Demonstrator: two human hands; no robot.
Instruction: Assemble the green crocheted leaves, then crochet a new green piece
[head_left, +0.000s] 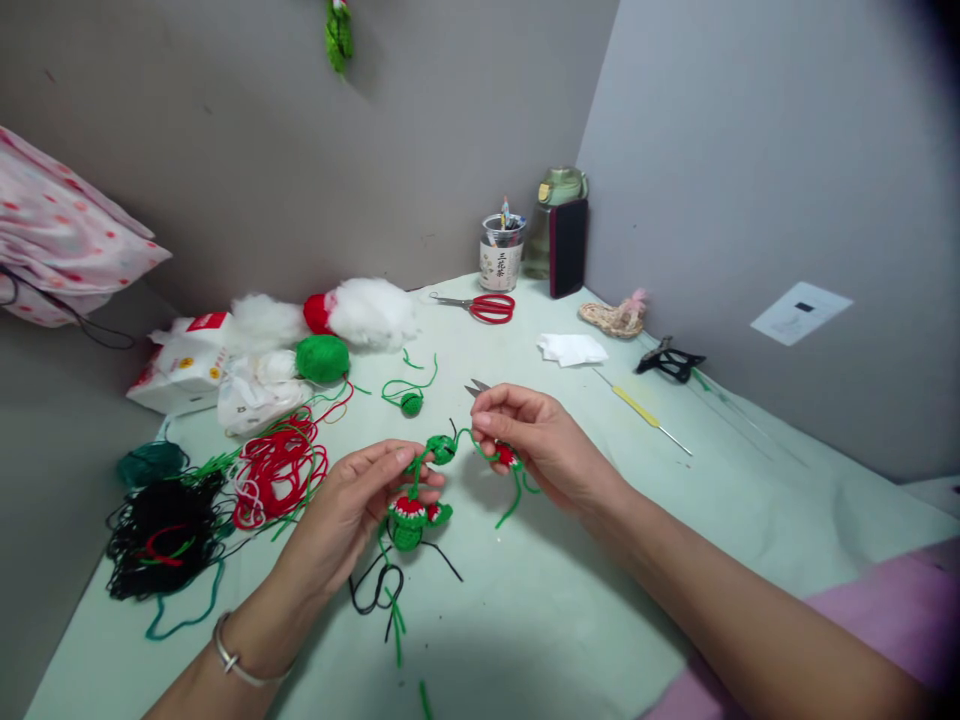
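My left hand (375, 485) is closed in a pinch on a green crocheted piece. Its small green ball (441, 449) lies just past the fingertips, and a green, red and white body (407, 525) hangs below them. My right hand (536, 440) pinches a green yarn strand (466, 434) running from that ball. A red and green crocheted bit (507, 456) shows under the right fingers, with loose green ends hanging down. Grey scissor blades (475, 387) stick out behind the right hand; whether it holds them I cannot tell.
Left lie red yarn (281, 465), black yarn (165, 535), a green yarn ball (322, 358) and white stuffing (373, 312). Behind are red-handled scissors (491, 307), a pen jar (501, 255) and a phone (568, 248). A yellow-handled crochet hook (636, 406) and black hair clip (670, 360) lie right.
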